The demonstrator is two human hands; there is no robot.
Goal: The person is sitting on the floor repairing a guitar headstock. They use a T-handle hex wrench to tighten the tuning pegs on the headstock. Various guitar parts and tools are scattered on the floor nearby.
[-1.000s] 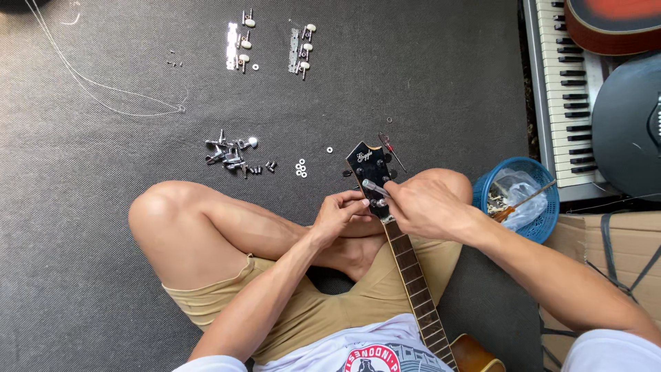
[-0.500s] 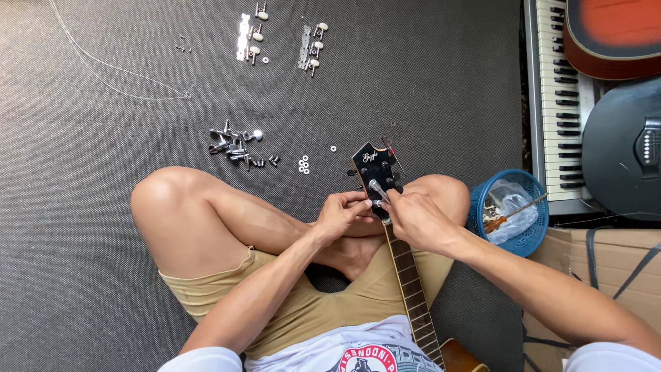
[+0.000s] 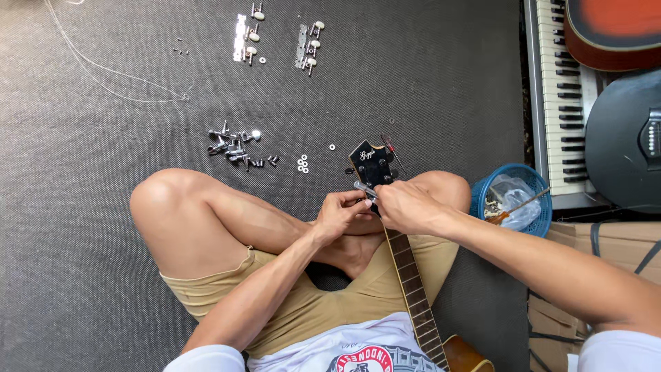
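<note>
both hands meet at the black guitar headstock [image 3: 372, 165] — left hand [image 3: 339, 213] pinching a small silver tuner part [image 3: 363, 188] at its lower edge, right hand [image 3: 406, 205] closed over the neck just below.

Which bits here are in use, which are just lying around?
In use: left hand and right hand at the black guitar headstock, small silver tool between them.

Lying about: loose silver tuner parts, blue plastic basket, white-keyed keyboard.
</note>
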